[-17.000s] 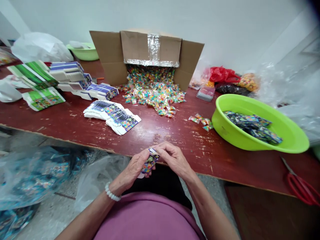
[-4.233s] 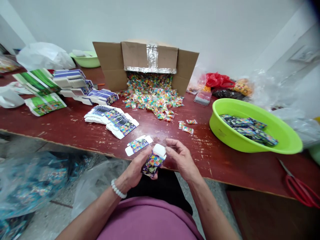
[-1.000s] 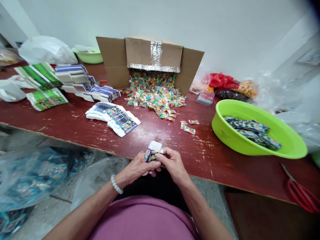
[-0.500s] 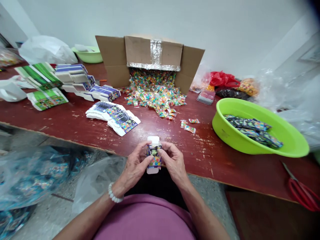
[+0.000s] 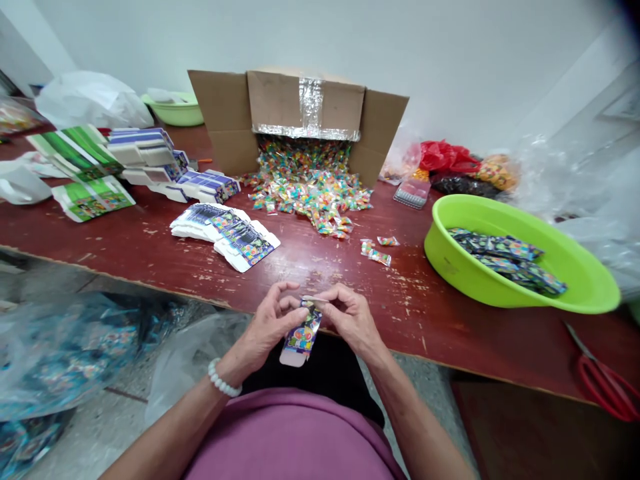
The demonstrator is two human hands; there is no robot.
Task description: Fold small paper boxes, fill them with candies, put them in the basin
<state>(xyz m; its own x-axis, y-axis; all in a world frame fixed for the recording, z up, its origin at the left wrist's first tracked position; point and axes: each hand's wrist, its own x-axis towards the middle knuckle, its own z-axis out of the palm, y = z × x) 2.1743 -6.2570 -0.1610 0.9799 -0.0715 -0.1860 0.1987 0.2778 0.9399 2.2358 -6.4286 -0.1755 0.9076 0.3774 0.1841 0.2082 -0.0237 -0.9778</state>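
Between my hands, at the table's front edge, is a small printed candy box, tilted, with a white flap at its lower end. My left hand grips its left side, thumb on the printed face. The fingers of my right hand pinch the flap at the box's upper end. Just beyond lies a fanned stack of flat printed boxes. A few wrapped candies lie to the right of the stack. Whether anything is inside the box is hidden.
A cardboard carton on its side spills wrapped candies onto the red table. At right stands a green basin holding filled packets, near red-handled scissors. Bundled green cartons and purple cartons sit left.
The box has tilted, its lower end swinging left and down. My right hand has shifted from the box's side to its top flap, which is now bent over.
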